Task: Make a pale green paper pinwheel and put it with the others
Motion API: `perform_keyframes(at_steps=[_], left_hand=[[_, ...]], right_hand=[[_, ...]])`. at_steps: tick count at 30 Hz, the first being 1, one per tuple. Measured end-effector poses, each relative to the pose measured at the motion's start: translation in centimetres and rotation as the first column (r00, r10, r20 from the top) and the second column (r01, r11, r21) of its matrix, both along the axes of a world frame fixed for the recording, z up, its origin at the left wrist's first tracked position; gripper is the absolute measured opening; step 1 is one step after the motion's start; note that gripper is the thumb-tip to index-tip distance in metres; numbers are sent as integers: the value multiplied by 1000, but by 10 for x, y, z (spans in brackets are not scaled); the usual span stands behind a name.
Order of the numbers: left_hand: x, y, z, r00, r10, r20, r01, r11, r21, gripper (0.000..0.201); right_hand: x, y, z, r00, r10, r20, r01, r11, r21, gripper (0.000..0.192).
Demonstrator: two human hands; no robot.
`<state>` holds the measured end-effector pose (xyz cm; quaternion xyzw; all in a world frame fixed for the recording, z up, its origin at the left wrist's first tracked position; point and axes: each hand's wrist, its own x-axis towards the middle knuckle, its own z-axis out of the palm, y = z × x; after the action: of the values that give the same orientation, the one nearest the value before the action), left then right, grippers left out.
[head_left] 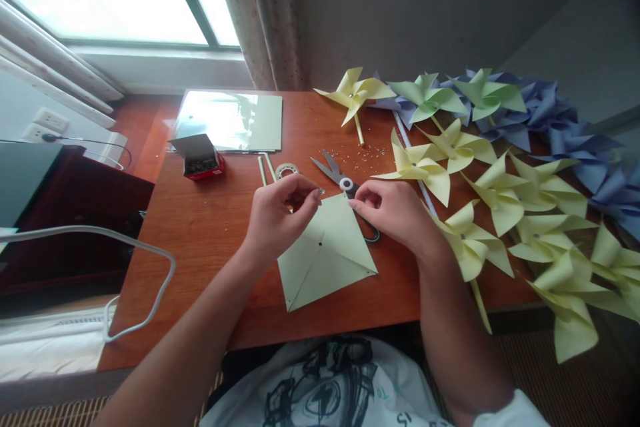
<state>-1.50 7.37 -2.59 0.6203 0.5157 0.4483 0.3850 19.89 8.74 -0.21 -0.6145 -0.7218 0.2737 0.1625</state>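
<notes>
My left hand [287, 210] is closed in a pinch above the paper's upper left edge. A small clear, shiny bit [322, 191] shows at its fingertips. Beneath lies a pale green paper square [325, 267] with diagonal cut lines, a dark hole in the middle and small holes near its corners. My right hand [393, 210] has its fingers curled together, the tips against or very near the paper's upper right corner; what they hold, if anything, is hidden. Open-bladed scissors [330, 170] lie behind the paper, their dark handles partly under my right hand.
Several yellow pinwheels [463, 240], green pinwheels [427, 99] and blue pinwheels [585, 147] crowd the right side. A small red box [205, 173] stands open at the left. Tape roll [287, 171], paper sticks [263, 171], wrapped paper sheets [270, 123] and a white cable [170, 267] lie around.
</notes>
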Motion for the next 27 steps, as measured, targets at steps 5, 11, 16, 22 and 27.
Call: perform_keyframes(at_steps=[5,11,16,22,27], left_hand=[[0,0,-1,1000,1,17,-1,1000,-12,7],[2,-1,-1,1000,7,-5,-7,1000,-14,6],[3,-2,-2,1000,8,-3,-8,1000,-9,6],[-3,4,5,993,66,102,-61,997,-45,8],[-20,12,13,936,241,257,-233,971,-60,6]], right_hand=[[-10,0,-5,999,-15,-31,14,999,-45,10],[-12,1,-11,998,9,-64,-11,999,-42,4],[-11,2,-11,991,9,-133,-4,999,32,5],[-11,1,-15,996,20,-90,-13,997,71,15],[-12,2,-18,998,-15,-63,20,997,76,16]])
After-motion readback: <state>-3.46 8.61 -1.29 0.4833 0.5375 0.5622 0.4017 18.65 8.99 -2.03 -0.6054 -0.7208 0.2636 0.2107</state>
